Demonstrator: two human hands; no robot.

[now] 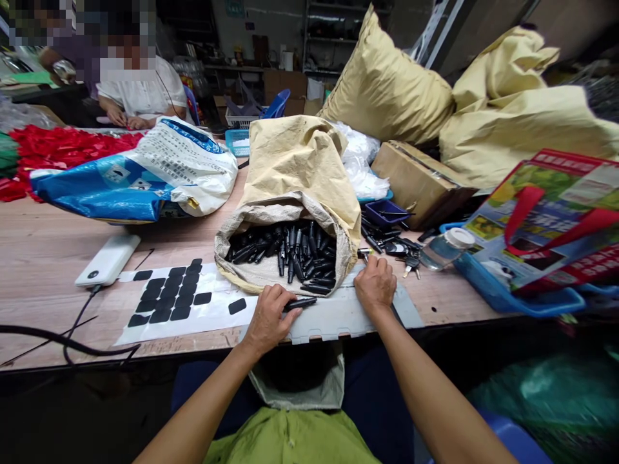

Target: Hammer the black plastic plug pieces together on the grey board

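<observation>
My left hand (271,317) is closed on a slim black pen-like tube (304,303) at the front of the table, its fingertips and thumb pinching one end. My right hand (376,285) has its fingers curled down by the sack's right edge. A small shiny piece (363,252) shows at its fingertips; its kind is unclear. Between and beyond both hands lies an open cream sack (300,158), its mouth facing me. Many similar black tubes (294,248) fill the mouth. Under my hands is a grey sheet (333,316).
Black stickers (174,293) on white backing and a white power bank (107,260) lie left. A blue-white bag (145,171) is behind them. Right are keys (412,263), a jar (447,248) and a blue tray (527,303) with a shopping bag. A person (140,96) sits across.
</observation>
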